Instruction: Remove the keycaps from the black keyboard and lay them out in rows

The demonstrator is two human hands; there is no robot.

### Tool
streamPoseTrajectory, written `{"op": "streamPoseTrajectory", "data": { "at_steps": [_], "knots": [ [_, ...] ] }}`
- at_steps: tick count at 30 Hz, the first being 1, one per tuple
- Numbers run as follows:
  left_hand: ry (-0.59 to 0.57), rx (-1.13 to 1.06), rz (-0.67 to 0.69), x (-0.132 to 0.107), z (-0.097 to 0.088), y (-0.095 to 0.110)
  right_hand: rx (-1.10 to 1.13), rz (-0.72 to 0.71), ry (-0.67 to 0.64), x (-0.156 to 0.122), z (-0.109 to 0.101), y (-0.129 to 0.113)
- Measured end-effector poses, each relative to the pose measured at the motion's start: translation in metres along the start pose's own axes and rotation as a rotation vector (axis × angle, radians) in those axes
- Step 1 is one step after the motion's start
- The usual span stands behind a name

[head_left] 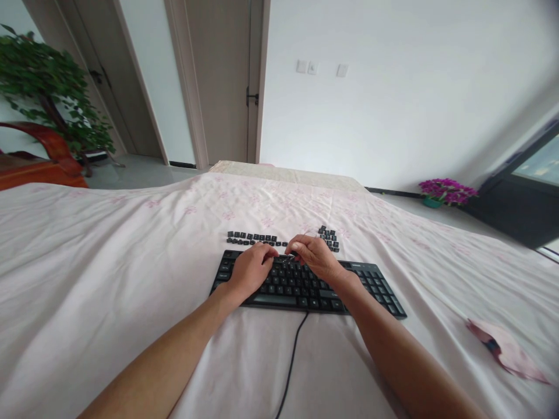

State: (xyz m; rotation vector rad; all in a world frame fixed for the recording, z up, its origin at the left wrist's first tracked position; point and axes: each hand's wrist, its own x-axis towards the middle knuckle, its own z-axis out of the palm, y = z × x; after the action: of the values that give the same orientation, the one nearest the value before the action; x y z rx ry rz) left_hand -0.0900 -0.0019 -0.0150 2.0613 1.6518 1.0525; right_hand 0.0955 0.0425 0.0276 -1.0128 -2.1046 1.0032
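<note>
A black keyboard (279, 299) lies on the bedsheet in front of me. My left hand (253, 267) rests on its left half, fingers stretched towards the top rows and holding nothing that I can see. Over the upper middle keys, my right hand (317, 256) is closed in a pinch on a thin wire tool that looks like a keycap puller (311, 231). Its wire shows above the fingers, and something shiny sits below the fingertips at the keys. Loose black keycaps (255, 237) lie in rows behind the keyboard, with another group (328, 237) further right, partly hidden by my right hand.
A black cable (293, 355) runs from the keyboard towards me. On the right lies a crumpled pink cloth (506, 349). The pale flowered sheet (131, 262) is wrinkled. Beyond are doors (222, 81), a leafy plant (48, 87), a wooden armrest (48, 145) and purple flowers (448, 191).
</note>
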Motion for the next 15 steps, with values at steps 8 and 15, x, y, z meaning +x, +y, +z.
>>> {"op": "streamPoseTrajectory", "data": {
  "at_steps": [8,15],
  "knots": [
    [-0.044,0.023,0.009,0.0002,0.0008,-0.0001,0.024,-0.016,-0.061,0.0027,0.0000,0.0031],
    [-0.066,0.023,0.012,0.0007,0.0011,0.0000,0.008,-0.052,-0.102,0.0037,0.0009,0.0008]
  ]
}}
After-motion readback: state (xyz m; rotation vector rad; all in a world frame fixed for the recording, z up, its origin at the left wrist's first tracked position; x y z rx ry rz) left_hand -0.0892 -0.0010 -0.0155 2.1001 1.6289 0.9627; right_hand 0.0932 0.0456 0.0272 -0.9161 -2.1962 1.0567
